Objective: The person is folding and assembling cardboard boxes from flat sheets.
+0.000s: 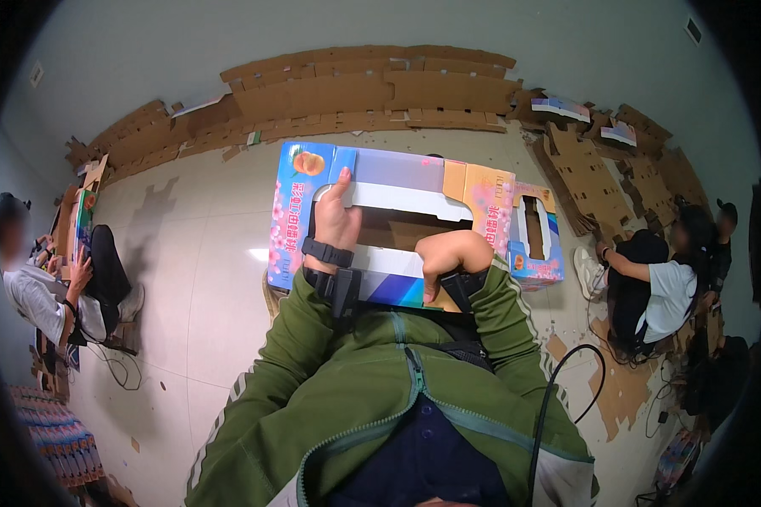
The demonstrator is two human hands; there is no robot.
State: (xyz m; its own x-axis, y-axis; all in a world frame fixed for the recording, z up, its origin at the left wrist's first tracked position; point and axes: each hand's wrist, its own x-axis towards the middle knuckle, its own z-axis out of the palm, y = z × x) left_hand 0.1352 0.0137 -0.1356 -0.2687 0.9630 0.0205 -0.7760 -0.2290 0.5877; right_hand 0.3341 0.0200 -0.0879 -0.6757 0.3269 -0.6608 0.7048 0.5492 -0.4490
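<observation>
A printed carton [380, 164] in blue, pink and orange, with a peach picture and blossoms, lies across my lap, its large window facing up. Through the window its brown inside shows. My left hand [336, 221] grips the carton at the window's left side, thumb up on the printed face and the other fingers partly hidden. Bent over the window's near right edge, my right hand [455, 255] has its fingers closed on the near strip; some fingertips are hidden. At the right end is a printed panel [524, 258] with a dark cut-out; I cannot tell whether it belongs to the same carton.
Brown cardboard sheets [313, 97] lean along the far wall. More flattened cardboard [583, 173] lies at the far right. One person [46, 296] sits at the left with a carton, another [664, 287] at the right. Printed cartons [55, 435] stand stacked at the lower left. A black cable [539, 422] loops beside my right arm.
</observation>
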